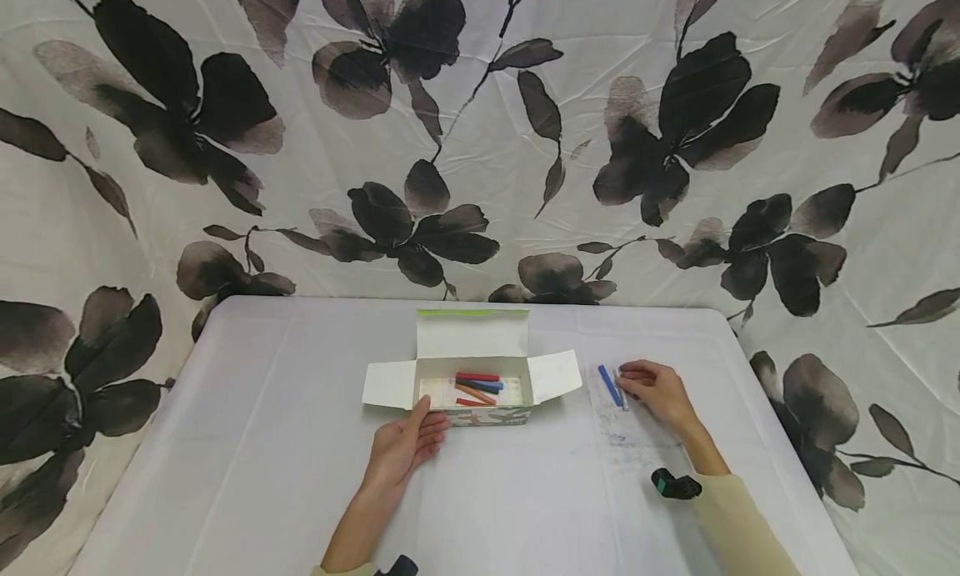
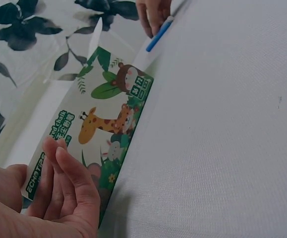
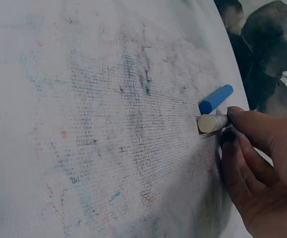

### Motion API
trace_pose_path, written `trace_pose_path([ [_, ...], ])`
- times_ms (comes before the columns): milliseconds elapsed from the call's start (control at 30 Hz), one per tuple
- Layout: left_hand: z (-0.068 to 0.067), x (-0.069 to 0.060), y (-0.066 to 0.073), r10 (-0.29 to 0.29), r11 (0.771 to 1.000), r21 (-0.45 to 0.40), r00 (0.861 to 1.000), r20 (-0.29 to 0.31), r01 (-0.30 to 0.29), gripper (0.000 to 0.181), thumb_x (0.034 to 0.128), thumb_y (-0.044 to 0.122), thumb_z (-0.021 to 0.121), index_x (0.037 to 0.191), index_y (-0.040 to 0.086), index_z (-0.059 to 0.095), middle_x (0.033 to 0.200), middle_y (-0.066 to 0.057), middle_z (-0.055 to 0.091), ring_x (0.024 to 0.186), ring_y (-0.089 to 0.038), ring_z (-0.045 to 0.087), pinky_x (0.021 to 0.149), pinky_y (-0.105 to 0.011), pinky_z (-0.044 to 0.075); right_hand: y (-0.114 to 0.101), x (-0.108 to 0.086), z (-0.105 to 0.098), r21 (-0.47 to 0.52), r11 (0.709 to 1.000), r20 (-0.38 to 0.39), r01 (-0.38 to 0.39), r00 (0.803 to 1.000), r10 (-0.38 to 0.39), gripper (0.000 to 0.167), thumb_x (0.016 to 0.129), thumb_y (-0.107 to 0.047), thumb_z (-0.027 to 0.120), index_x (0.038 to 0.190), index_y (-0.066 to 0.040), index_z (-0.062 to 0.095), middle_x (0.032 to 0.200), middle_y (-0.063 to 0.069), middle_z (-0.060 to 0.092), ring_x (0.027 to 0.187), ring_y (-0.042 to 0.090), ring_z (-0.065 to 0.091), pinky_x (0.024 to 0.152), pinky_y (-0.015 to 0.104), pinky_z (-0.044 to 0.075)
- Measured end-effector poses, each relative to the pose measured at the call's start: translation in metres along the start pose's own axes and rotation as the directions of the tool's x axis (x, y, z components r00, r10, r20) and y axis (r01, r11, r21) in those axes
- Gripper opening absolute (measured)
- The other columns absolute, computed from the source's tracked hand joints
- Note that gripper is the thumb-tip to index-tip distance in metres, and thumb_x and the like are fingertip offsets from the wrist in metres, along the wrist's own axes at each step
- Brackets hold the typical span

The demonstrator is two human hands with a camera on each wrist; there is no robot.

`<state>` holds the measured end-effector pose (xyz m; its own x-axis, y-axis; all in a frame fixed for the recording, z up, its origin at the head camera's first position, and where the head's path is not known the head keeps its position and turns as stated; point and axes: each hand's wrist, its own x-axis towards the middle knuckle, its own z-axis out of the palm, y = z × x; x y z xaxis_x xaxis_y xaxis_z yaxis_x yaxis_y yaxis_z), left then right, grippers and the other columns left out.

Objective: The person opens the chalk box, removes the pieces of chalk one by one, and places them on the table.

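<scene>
An open chalk box with cartoon animals on its front stands mid-table, flaps spread. My left hand grips its front wall near the left corner, thumb at the rim and fingers along the outside. Inside lie several chalk sticks, red, dark, blue and orange. To the right of the box, my right hand pinches a white chalk stick between thumb and fingers, low at the tabletop. Beside it lies a blue chalk stick. Dark smudges show on the right fingertips in the right wrist view.
The white tablecloth carries coloured chalk smears around the right hand. A floral curtain hangs behind the table. The box's side flap reaches out toward the blue chalk.
</scene>
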<state>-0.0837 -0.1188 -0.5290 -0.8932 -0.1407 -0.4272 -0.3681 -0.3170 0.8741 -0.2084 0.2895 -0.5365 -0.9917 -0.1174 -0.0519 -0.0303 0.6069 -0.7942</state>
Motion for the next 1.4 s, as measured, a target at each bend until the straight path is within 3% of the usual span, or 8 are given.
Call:
trace_pose_path([
  [167, 0.0, 0.0, -0.001, -0.009, 1.0, -0.011, 1.0, 0.0, 0.009, 0.063, 0.0981, 0.05, 0.067, 0.114, -0.011, 0.068, 0.099, -0.01, 0.077, 0.077, -0.009, 0.068, 0.066, -0.02, 0.057, -0.007, 0.0, 0.0, -0.063, 0.997, -0.015, 0.045, 0.999, -0.046, 0.029, 0.097, -0.009, 0.072, 0.121, 0.008, 0.067, 0.105, 0.02, 0.073, 0.094, 0.03, 0.071, 0.072, 0.02, 0.054],
  [433, -0.001, 0.0, -0.001, -0.013, 1.0, -0.009, 1.0, -0.01, 0.013, 0.063, 0.0981, 0.05, 0.067, 0.113, -0.011, 0.068, 0.099, -0.01, 0.077, 0.077, -0.01, 0.069, 0.067, -0.02, 0.057, -0.03, 0.003, -0.006, -0.075, 0.992, -0.046, 0.105, 0.993, -0.109, 0.025, 0.103, -0.014, 0.065, 0.118, 0.006, 0.069, 0.108, 0.021, 0.073, 0.098, 0.035, 0.071, 0.075, 0.025, 0.056],
  [733, -0.001, 0.001, -0.001, -0.008, 1.0, 0.002, 1.0, -0.005, 0.008, 0.062, 0.0979, 0.05, 0.068, 0.112, -0.01, 0.069, 0.099, -0.01, 0.077, 0.078, -0.011, 0.069, 0.068, -0.02, 0.057, -0.06, 0.013, -0.009, 0.0, 0.982, 0.002, 0.189, 0.982, -0.189, 0.023, 0.103, -0.013, 0.065, 0.115, 0.006, 0.068, 0.104, 0.023, 0.072, 0.095, 0.044, 0.07, 0.081, 0.049, 0.06],
  [933, -0.001, 0.001, 0.001, -0.012, 1.0, 0.002, 1.0, -0.003, 0.012, 0.062, 0.0983, 0.05, 0.067, 0.113, -0.01, 0.068, 0.099, -0.01, 0.077, 0.079, -0.01, 0.069, 0.068, -0.02, 0.057, -0.087, 0.017, -0.004, 0.011, 0.967, 0.043, 0.253, 0.966, -0.253, 0.021, 0.102, -0.013, 0.066, 0.113, 0.005, 0.068, 0.103, 0.02, 0.072, 0.094, 0.042, 0.069, 0.079, 0.045, 0.061],
  [1100, -0.001, 0.0, 0.001, -0.02, 1.0, 0.003, 1.0, 0.005, 0.02, 0.062, 0.0991, 0.05, 0.066, 0.116, -0.01, 0.067, 0.101, -0.009, 0.077, 0.082, -0.01, 0.07, 0.071, -0.02, 0.057, -0.109, 0.017, 0.006, 0.04, 0.966, 0.104, 0.257, 0.96, -0.26, 0.022, 0.102, -0.015, 0.067, 0.116, 0.003, 0.068, 0.106, 0.017, 0.071, 0.097, 0.04, 0.069, 0.082, 0.053, 0.059],
  [1233, 0.0, 0.0, 0.001, -0.027, 1.0, 0.001, 1.0, 0.003, 0.027, 0.062, 0.0993, 0.05, 0.066, 0.116, -0.009, 0.067, 0.102, -0.009, 0.077, 0.082, -0.01, 0.07, 0.071, -0.02, 0.058, -0.124, 0.018, 0.018, 0.045, 0.965, 0.128, 0.257, 0.957, -0.261, 0.022, 0.101, -0.016, 0.069, 0.115, 0.0, 0.069, 0.106, 0.013, 0.072, 0.095, 0.031, 0.07, 0.081, 0.043, 0.06],
  [1400, 0.0, 0.001, 0.001, -0.031, 1.0, -0.003, 1.0, -0.004, 0.031, 0.062, 0.0985, 0.05, 0.067, 0.116, -0.009, 0.067, 0.1, -0.009, 0.077, 0.08, -0.009, 0.069, 0.07, -0.02, 0.058, -0.132, 0.021, 0.037, 0.063, 0.953, 0.164, 0.297, 0.939, -0.304, 0.02, 0.099, -0.014, 0.071, 0.113, -0.001, 0.071, 0.102, 0.009, 0.073, 0.09, 0.021, 0.07, 0.078, 0.031, 0.059],
])
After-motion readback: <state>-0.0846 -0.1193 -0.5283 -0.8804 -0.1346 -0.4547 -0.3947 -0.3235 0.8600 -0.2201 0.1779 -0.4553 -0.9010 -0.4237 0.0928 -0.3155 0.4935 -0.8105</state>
